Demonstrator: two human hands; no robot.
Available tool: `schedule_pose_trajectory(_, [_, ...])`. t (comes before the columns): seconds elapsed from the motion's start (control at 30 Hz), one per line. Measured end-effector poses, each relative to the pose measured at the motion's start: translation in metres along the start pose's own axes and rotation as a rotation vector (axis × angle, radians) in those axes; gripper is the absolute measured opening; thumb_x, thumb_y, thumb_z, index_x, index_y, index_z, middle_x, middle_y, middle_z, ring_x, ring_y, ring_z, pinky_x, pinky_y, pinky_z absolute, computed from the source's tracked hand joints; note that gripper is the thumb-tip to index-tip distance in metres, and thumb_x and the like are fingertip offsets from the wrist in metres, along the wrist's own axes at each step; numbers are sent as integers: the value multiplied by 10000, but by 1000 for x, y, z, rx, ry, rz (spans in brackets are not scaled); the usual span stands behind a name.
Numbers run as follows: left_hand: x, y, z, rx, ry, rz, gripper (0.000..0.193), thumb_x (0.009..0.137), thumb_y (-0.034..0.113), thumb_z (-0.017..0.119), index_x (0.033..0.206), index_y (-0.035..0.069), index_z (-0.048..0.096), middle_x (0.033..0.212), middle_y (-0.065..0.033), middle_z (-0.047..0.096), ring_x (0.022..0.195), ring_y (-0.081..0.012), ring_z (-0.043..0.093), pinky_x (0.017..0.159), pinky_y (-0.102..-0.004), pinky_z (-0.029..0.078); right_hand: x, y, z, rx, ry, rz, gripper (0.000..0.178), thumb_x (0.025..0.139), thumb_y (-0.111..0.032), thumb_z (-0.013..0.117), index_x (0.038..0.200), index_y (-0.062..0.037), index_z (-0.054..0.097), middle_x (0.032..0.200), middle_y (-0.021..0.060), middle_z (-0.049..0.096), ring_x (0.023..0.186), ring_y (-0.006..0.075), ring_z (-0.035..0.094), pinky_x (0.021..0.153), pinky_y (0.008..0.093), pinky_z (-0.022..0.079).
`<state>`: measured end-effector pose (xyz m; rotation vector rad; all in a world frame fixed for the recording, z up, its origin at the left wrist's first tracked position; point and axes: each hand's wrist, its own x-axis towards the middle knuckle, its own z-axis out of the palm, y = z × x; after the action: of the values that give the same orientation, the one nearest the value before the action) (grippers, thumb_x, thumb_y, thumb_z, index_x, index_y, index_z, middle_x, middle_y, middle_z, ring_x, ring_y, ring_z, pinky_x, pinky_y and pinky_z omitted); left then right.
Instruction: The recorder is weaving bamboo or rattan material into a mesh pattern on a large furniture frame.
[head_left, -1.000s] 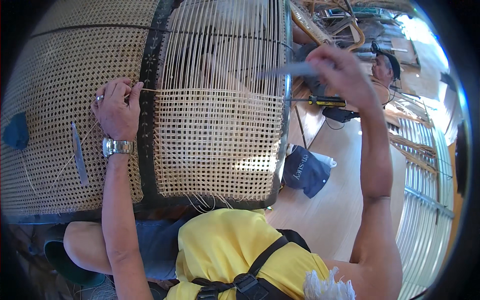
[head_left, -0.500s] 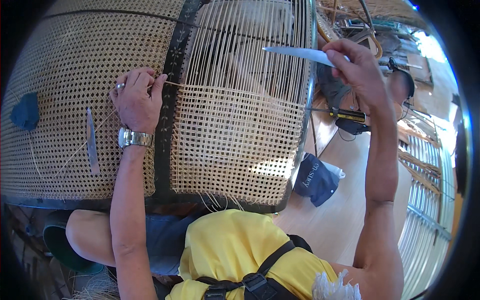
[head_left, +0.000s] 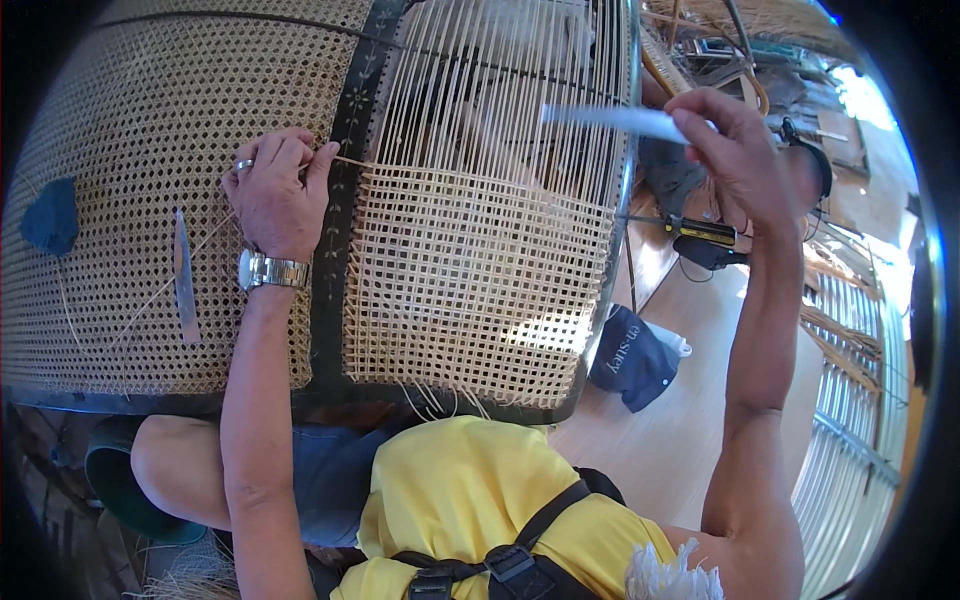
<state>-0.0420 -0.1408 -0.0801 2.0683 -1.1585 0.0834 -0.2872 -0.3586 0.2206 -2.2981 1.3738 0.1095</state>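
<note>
Since half a second ago we are drifting our right hand slightly rightward and down, and the flat pale blade it is pinching is now blurring with motion. That blade is lying nearly level, its long axis running left to right, its free tip pointing left over the bare upright strands of the cane panel.

We are working at a big curved chair frame lying across our lap, with a finished honeycomb weave on its left part and the half-woven panel on its right part. A second blade is resting on the finished weave near the lower left edge. Beyond the frame's right edge, a wooden floor is carrying a dark cap and a yellow-handled screwdriver.

Our left hand is closing its fingertips on a thin cane strand at the dark middle rail. Our right hand is gripping the blade narrowly.
</note>
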Motion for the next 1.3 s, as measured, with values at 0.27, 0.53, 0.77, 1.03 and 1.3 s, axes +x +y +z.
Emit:
schedule_pose_trajectory(0.27, [0,-1,0,-21,-6,-16,260,823,308,809,750,143,622,1005,112,700,1005,-155,592,874,-419,390,-3,11,-1,-1,13,0,169,927,-163,656,1011,-23,700,715,-6,599,606,50,541,547,227,417])
schedule_pose_trajectory(0.53, [1,-5,1,-7,0,20,202,833,318,787,823,157,667,1006,94,691,1005,-173,590,833,-421,394,12,0,35,-12,-12,46,171,942,-183,652,983,-34,725,742,-12,613,657,57,560,598,227,452])
schedule_pose_trajectory(0.77, [0,-1,-2,-15,9,2,263,815,290,818,742,144,612,1008,109,705,989,-154,605,848,-399,387,10,-13,45,-66,-263,-41,183,961,-175,646,1048,-26,707,735,-15,614,644,58,565,581,220,448])
schedule_pose_trajectory(1.03, [0,-4,0,-27,17,13,251,821,279,813,751,150,609,1006,102,700,988,-171,598,828,-418,381,15,-8,54,72,-212,-93,164,955,-165,644,1036,-39,712,737,-25,591,630,53,542,562,225,430])
schedule_pose_trajectory(1.3, [1,-2,-1,-26,27,17,250,821,293,810,753,144,621,986,100,696,950,-172,596,811,-418,379,21,-10,60,150,-143,-45,147,950,-143,642,1018,-39,721,743,-28,612,631,28,536,528,199,376])
